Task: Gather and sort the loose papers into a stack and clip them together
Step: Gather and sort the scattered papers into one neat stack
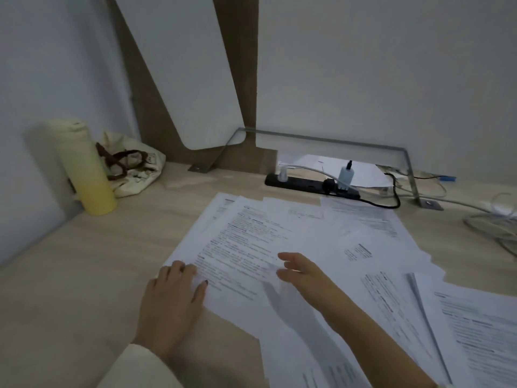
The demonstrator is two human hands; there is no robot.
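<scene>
Papers [307, 228] overlap loosely; left hand [170, 295] on left edge, right hand [302, 273] perhaps hovering

Your desk [84, 275] carries: loose papers [307, 233] spread centre-right, yellow bottle [86, 169] and cloth bag [134, 166] back-left, power strip [307, 184] and cables [492, 219] at the back.

We are looking through one wide-angle camera worn on the head, facing forward and down over the table [70, 275] toward the back wall [363, 65], sitting close above the left hand [170, 298] and right hand [303, 273] entering from below.
</scene>
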